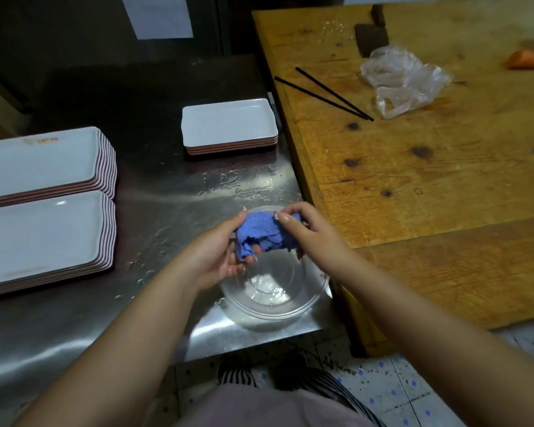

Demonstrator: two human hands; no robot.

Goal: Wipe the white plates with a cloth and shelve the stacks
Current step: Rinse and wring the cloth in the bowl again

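A blue cloth (261,232) is bunched between both hands above a clear glass bowl (275,291) holding a little water. My left hand (219,257) grips the cloth's lower left part. My right hand (305,234) grips its upper right part, fingers curled over it. Two tall stacks of white rectangular plates stand at the left: a far stack (40,163) and a near stack (40,238). A shorter stack of white plates (228,124) sits further back, near the counter's right edge.
The steel counter (173,186) is wet with drops around the bowl. To the right stands a thick wooden chopping block (444,180) with black chopsticks (327,94), a crumpled plastic bag (404,78), a cleaver (372,35) and a carrot piece (527,59). Tiled floor lies below.
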